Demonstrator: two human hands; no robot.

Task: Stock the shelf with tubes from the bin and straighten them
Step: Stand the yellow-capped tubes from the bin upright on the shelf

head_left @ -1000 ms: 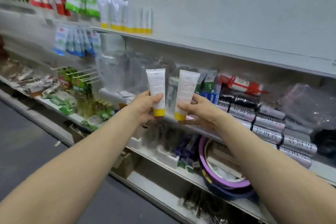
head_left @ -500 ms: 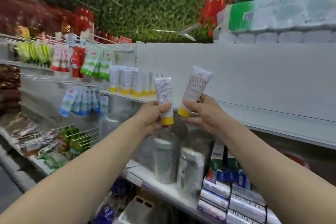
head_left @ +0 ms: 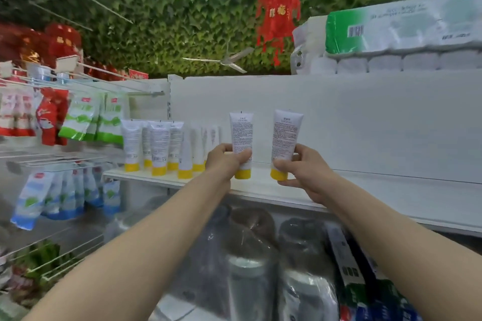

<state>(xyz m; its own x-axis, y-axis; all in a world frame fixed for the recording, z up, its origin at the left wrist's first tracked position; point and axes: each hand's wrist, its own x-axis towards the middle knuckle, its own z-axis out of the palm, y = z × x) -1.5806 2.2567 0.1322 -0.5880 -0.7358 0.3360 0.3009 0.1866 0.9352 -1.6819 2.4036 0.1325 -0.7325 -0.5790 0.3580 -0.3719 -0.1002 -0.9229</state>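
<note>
My left hand (head_left: 226, 161) grips a white tube with a yellow cap (head_left: 241, 135), held upright, cap down, just over the white shelf (head_left: 365, 198). My right hand (head_left: 302, 172) grips a second white tube (head_left: 285, 138) the same way, a little to the right. Both caps hover at the shelf's surface. Several matching tubes (head_left: 159, 147) stand cap down in rows on the shelf's left end, right beside my left hand. The bin is out of view.
Green, red and blue pouches (head_left: 78, 120) hang on wire hooks to the left. A pack of toilet rolls (head_left: 399, 39) lies on top of the shelf unit. Plastic-wrapped flasks (head_left: 250, 266) stand on the shelf below. The white shelf runs bare to the right of my hands.
Both hands have risen with their tubes from the lower shelf level up to the upper white shelf, and my view has tilted upward with them.
</note>
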